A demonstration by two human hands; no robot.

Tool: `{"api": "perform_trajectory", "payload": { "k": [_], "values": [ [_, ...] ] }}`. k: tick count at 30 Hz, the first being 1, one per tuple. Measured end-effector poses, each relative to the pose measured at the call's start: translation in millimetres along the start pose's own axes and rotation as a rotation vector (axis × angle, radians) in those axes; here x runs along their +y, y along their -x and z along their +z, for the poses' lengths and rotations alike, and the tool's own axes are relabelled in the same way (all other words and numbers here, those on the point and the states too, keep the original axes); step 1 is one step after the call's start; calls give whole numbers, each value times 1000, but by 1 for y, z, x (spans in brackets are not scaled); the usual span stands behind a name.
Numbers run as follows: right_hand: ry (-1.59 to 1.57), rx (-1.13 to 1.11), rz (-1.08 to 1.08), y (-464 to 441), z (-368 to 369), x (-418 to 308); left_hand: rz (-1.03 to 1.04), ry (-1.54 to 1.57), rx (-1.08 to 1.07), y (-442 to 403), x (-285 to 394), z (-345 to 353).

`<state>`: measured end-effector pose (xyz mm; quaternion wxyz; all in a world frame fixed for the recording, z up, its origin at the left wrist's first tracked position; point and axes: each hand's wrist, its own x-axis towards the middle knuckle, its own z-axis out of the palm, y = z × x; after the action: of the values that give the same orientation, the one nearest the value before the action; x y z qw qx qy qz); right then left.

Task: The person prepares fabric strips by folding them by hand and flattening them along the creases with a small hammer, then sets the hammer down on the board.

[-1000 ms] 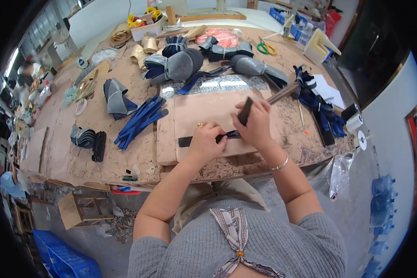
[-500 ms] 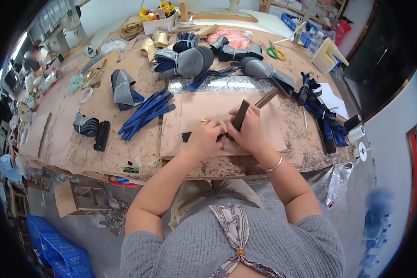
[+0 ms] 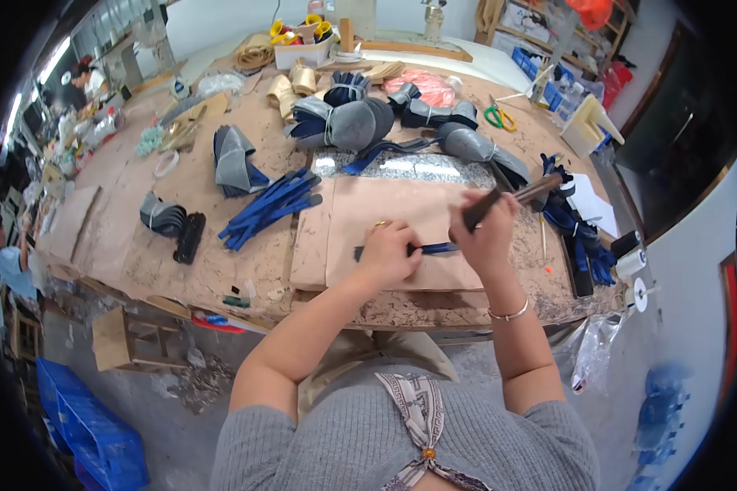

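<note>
My left hand [image 3: 391, 252] is closed over a dark blue strip [image 3: 440, 248] and presses it onto the tan board [image 3: 348, 200]. The strip's dark end shows left of the fingers, and its blue length runs right towards my other hand. My right hand [image 3: 490, 241], slightly blurred, is raised above the right side of the board. It grips a dark brown bar-shaped tool [image 3: 481, 210]; a brown stick-like part [image 3: 539, 189] juts out to the right beyond the fingers. How these two parts join is hidden by the hand.
Bundled grey-blue pieces [image 3: 356, 123] and loose blue strips [image 3: 270, 209] lie around the board. A black brush-like object [image 3: 189, 237] is at left. Green-and-orange scissors [image 3: 499, 119] lie at the back right, and thread spools [image 3: 629, 267] stand at the right edge.
My right hand has lifted away from my left and moved right with the dark brown tool, uncovering more of the blue strip. The whole view has shifted slightly.
</note>
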<state>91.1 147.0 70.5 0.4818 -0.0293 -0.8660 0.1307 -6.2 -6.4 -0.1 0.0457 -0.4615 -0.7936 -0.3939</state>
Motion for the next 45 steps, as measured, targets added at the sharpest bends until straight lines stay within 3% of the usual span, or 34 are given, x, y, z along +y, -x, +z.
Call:
{"api": "perform_trajectory", "payload": {
  "k": [2,5,6,9,13,14,18,21,22,23,25,28,32,35,36,40,43,45],
  "values": [
    [-33,98,91,6,-4,3,-19,-18,2,-9,13,22],
    [-30,-52,-15,29,19,33,-5,-7,-20,-14,14,25],
    [-60,-110,114,27,13,35,6,21,-15,-9,8,20],
    [116,-43,-39,18,6,31,42,29,26,-9,4,14],
    [-100,70,178,22,26,4,70,11,69,-5,3,17],
    [-114,-48,67,28,35,18,81,7,59,-7,2,16],
    [93,8,-65,14,13,19,90,4,62,-8,2,12],
    [-79,158,144,26,24,7,83,-16,72,-3,4,13],
    [-88,-96,126,23,22,1,99,-20,70,-4,0,10],
    [-157,-141,146,28,31,17,117,-27,67,-5,-3,8],
    [-54,-163,64,17,25,24,162,-4,89,-6,-9,5],
    [7,23,104,15,17,5,152,-11,111,-5,-8,4],
    [-190,-99,152,27,41,16,193,-31,69,-5,-10,0],
    [32,-28,-52,14,25,11,185,-38,99,-5,-8,-1],
    [40,73,-37,13,22,2,179,-43,108,-8,-8,-2],
    [-165,-105,47,24,39,2,205,-67,53,-7,-14,-2],
    [24,-68,-56,14,34,8,229,-51,24,-3,-18,-8],
    [-23,13,-68,13,37,-2,221,-37,45,-3,-18,-8]
  ]
}}
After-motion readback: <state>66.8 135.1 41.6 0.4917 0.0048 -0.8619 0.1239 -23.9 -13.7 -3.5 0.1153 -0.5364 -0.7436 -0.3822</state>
